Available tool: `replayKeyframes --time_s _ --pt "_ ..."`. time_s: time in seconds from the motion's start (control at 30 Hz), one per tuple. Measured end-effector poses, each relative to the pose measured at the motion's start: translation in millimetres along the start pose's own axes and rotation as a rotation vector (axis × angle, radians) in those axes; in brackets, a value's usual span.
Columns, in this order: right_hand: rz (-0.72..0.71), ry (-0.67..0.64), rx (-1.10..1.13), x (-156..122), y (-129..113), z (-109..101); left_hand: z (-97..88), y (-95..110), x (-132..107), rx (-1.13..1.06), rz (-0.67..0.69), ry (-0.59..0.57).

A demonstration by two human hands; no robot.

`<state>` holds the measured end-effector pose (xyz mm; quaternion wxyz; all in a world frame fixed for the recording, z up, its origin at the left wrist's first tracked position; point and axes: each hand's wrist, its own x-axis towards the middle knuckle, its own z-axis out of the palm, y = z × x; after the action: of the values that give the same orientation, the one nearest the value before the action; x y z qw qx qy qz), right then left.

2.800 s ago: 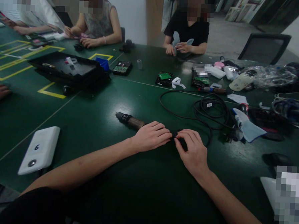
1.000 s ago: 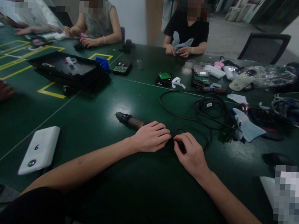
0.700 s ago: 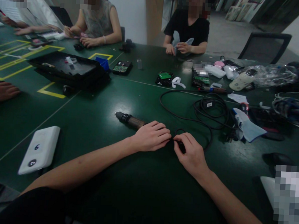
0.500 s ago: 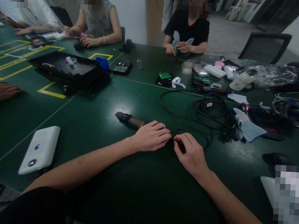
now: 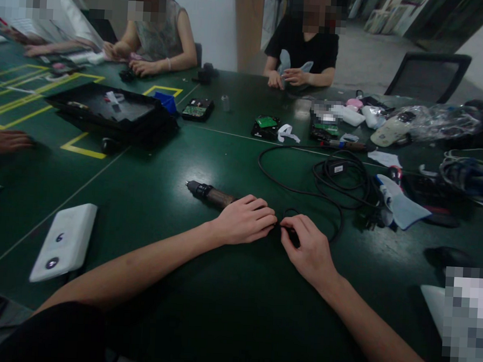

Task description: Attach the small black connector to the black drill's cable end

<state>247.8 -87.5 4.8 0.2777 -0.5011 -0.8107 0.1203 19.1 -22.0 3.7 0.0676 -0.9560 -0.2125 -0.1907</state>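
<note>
An electric screwdriver [image 5: 214, 196] lies on the green table, its bit end pointing to the left. My left hand [image 5: 247, 220] is wrapped over its rear part, which is hidden under the palm and fingers. Close beside it, my right hand [image 5: 308, 249] pinches the black cable at the screwdriver's tail end; the exact spot between thumb and fingers is partly hidden. From there the black cable [image 5: 340, 221] curves away to a loose coil [image 5: 339, 170] at the right.
A white numbered device [image 5: 64, 242] lies left of my forearm. Farther back are a black tray [image 5: 107, 109], hard drives [image 5: 199, 108] and a second screwdriver [image 5: 346, 146]. A blue-white cloth [image 5: 404, 206] and plastic bags [image 5: 438, 126] crowd the right. Several people sit around the table.
My hands, the screwdriver and the cable stay in place. At the left edge, another person's hand has shifted very slightly, and a white item below it shows a little more.
</note>
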Motion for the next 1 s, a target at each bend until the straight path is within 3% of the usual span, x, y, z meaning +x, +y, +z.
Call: replayKeyframes --time_s 1.0 --pt "0.015 -0.023 0.005 -0.6 -0.4 0.7 -2.5 0.5 0.3 0.009 -0.001 -0.038"
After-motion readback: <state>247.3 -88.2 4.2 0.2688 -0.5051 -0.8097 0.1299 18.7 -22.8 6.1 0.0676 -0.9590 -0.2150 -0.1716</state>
